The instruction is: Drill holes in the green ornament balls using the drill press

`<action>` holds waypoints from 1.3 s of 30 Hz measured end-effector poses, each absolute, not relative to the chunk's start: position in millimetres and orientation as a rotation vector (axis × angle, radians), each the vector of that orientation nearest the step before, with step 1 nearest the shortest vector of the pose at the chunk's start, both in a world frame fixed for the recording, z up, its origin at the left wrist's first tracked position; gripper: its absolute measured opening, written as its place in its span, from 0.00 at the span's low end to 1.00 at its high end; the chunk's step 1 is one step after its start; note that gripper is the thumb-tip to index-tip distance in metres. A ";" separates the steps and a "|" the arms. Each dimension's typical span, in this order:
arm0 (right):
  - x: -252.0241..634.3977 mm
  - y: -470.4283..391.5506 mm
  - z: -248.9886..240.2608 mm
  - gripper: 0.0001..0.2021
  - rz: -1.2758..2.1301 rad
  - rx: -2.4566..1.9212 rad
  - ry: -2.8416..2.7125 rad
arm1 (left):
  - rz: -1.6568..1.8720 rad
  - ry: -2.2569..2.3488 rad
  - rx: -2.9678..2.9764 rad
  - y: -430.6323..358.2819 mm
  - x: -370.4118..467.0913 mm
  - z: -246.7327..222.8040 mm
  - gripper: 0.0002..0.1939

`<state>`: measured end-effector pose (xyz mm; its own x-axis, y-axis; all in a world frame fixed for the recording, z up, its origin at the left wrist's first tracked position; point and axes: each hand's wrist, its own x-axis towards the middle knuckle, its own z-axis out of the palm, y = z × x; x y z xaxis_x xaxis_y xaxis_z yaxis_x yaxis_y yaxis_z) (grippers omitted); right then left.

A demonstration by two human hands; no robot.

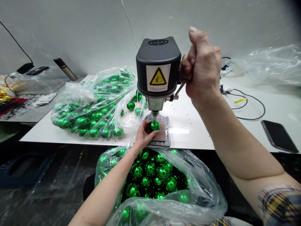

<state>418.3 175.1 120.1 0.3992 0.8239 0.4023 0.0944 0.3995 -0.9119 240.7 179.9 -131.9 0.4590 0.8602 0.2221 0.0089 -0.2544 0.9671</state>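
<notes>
In the head view a small black bench drill press (pixel 158 66) stands on the white table. Beneath its chuck, a shiny green ball (pixel 155 126) rests on a brown pad (pixel 161 133) over the metal base plate (pixel 167 138). My left hand (pixel 146 133) pinches this ball between thumb and fingers, and the thin drill bit meets its top. Up at the right of the drill head, my right hand (pixel 202 62) is wrapped round the feed lever (pixel 180 89); its grip end is hidden in my fingers. The lever's lower rod shows below my hand.
An open clear bag (pixel 199 201) full of green balls lies below the table edge. Another bag of green balls (pixel 94 113) sits left of the drill, with loose balls (pixel 130 105) beside it. A phone (pixel 279 135) and black cable (pixel 263 110) lie at right.
</notes>
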 end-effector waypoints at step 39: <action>390.5 155.1 120.1 0.25 0.413 -0.846 -0.886 | 0.984 0.857 1.652 175.6 238.8 -106.1 0.24</action>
